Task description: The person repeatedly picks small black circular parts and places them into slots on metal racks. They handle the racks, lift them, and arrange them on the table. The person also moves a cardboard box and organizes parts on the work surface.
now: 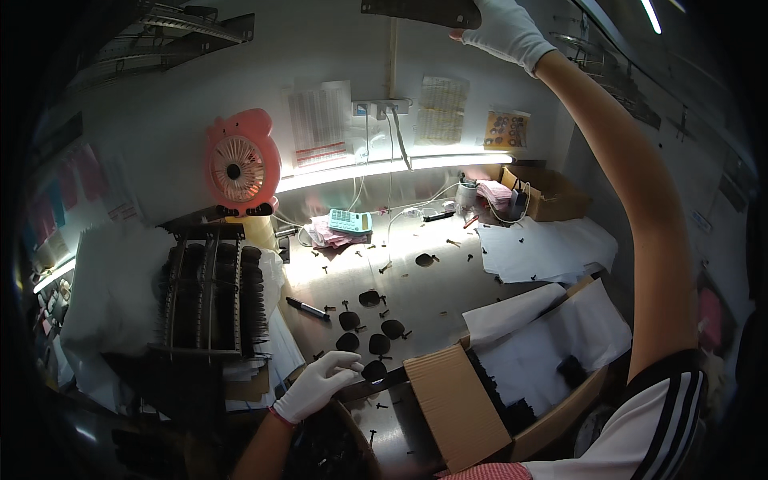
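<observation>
We take the metal worktop [416, 296] as our landmark. At its near edge our gloved left hand [316, 386] rests with the fingers curled narrow, the fingertips pinching a small dark round lens [374, 370]. Just beyond that lens, further onto the worktop, lie several more dark lenses [372, 322] in a loose cluster, each apart from the next, and one more lens [426, 259] sits alone nearer the far side. A black marker pen [307, 308] lies on the worktop to the left of the cluster.

Our gloved right hand [504, 30] is raised high above the worktop's far side, fingers closed on the end of a long dark tray [420, 10] held overhead.

Off the worktop's left edge stands a wire rack [210, 298] packed with dark pieces, with a pink pig-shaped fan [240, 164] behind it. At the worktop's near right corner sits an open cardboard box [456, 408] lined with white paper. A calculator [350, 221] lies at the worktop's far edge, under the strip light [400, 166]
</observation>
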The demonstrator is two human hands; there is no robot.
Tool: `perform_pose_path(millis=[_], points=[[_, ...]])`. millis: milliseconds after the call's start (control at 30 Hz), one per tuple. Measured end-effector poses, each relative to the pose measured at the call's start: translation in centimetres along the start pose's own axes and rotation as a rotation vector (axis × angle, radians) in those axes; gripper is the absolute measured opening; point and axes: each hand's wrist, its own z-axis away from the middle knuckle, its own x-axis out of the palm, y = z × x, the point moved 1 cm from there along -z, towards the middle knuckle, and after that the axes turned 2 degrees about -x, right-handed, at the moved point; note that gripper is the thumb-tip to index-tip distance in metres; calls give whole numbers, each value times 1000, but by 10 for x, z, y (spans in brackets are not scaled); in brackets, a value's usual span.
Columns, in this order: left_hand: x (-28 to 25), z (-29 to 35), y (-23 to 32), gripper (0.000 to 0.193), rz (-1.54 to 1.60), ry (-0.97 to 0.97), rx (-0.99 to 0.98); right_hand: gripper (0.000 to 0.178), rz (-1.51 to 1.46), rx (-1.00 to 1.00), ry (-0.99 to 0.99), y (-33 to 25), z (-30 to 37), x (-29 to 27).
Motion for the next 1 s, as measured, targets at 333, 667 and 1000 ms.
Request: perform_pose_path(millis=[333, 667, 1000], points=[[16, 22, -27, 34, -24, -12, -100, 58, -534, -273, -926, -87, 253, 27], [52, -3, -83, 43, -856, 273, 317, 69, -705, 357, -1152, -144, 440, 225], [71, -32, -138, 69, -1386, 428, 171, 46, -325, 122, -706, -170, 454, 365]])
